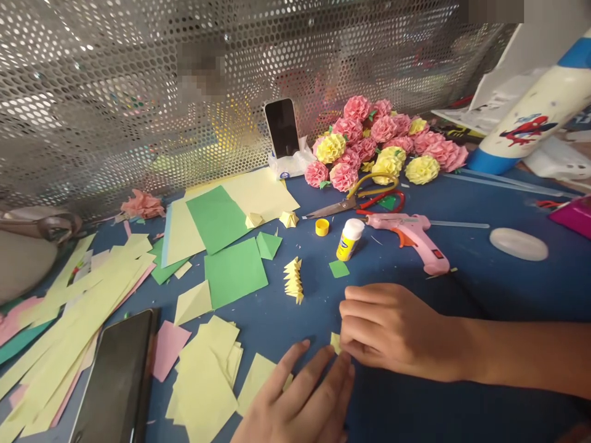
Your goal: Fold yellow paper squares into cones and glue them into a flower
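On the blue tabletop (pixel 517 286) before perforated metal (pixel 138 141), curled right hand (pixel 392 329) and extended left hand (pixel 302 397) touch yellow paper (pixel 335 342), grips unclear.

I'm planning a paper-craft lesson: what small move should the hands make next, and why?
Perhaps press the small yellow piece flat with the right hand while the left hand steadies it: both hands' fingers meet at it, partly covering it, so any crease is hidden.
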`<action>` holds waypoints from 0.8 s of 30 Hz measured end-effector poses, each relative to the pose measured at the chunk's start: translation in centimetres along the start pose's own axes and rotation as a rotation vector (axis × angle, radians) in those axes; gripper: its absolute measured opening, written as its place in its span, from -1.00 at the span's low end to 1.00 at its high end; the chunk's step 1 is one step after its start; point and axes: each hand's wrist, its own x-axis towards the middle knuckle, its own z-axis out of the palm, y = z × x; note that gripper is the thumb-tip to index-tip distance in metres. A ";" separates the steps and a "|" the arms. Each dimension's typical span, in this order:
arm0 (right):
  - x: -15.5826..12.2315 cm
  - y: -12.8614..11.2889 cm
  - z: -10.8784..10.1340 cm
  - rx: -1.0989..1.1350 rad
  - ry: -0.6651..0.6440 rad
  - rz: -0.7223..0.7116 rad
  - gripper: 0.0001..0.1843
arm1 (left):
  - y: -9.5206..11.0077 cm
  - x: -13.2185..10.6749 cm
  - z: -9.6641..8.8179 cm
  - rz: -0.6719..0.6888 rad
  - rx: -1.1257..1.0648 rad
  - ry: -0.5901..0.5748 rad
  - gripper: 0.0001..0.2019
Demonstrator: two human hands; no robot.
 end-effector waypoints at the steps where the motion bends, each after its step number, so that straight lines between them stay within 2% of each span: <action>1: 0.0 0.0 0.0 0.020 -0.007 0.024 -0.70 | 0.0 0.0 0.0 0.002 0.004 -0.005 -0.65; 6: 0.1 0.1 -0.2 0.266 -0.132 0.210 -0.93 | 0.2 -0.1 0.1 -0.007 0.014 -0.011 -0.67; 9: 0.2 0.2 -0.2 0.353 -0.180 0.275 -0.92 | 0.2 -0.1 0.0 -0.019 -0.011 0.001 -0.67; 12: 0.3 0.4 -0.3 0.405 -0.213 0.281 -0.92 | 0.2 0.0 -0.2 -0.025 -0.018 -0.036 -0.66; 19: 0.5 -0.2 -0.5 0.316 -0.212 0.268 -0.90 | 0.2 -0.1 -0.2 -0.011 0.000 -0.059 -0.67; 24: 0.1 -0.6 -0.1 0.206 -0.140 0.234 -0.87 | 0.3 -0.2 -0.2 -0.004 -0.007 -0.032 -0.66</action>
